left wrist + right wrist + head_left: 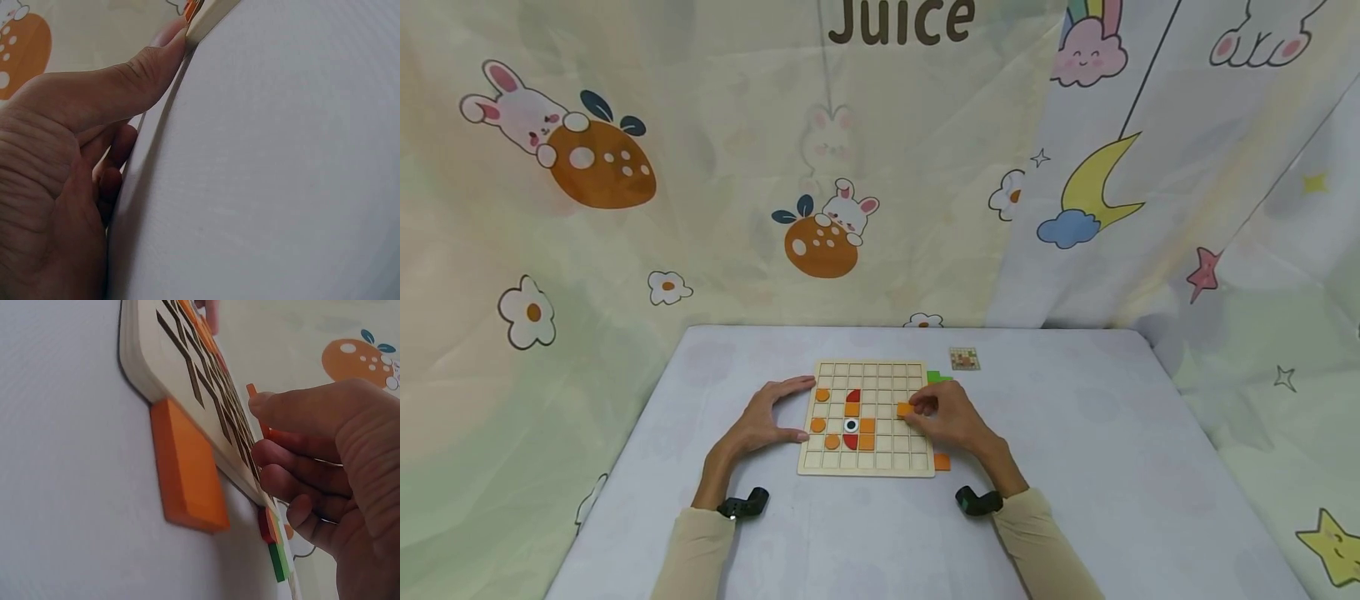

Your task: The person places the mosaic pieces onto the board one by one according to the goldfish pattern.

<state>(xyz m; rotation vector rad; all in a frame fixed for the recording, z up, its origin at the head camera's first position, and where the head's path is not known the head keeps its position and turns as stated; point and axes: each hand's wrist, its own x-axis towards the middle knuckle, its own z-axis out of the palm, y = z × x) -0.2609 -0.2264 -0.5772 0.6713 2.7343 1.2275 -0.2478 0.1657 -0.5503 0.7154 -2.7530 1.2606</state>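
A wooden grid board lies on the white-covered table. My right hand pinches an orange square tile between thumb and fingers, over the right part of the grid. In the right wrist view that tile shows as a thin edge at the thumb tip. My left hand rests at the board's left edge, fingers spread, with the thumb touching the side. On the grid lie orange round pieces, orange squares, red quarter-round pieces and a white tile with a black dot.
Beside the board's right edge lies another orange tile, near the front corner. Green pieces sit farther back on that side, partly behind the right hand. A small patterned card lies beyond the board. Printed cloth hangs behind the table.
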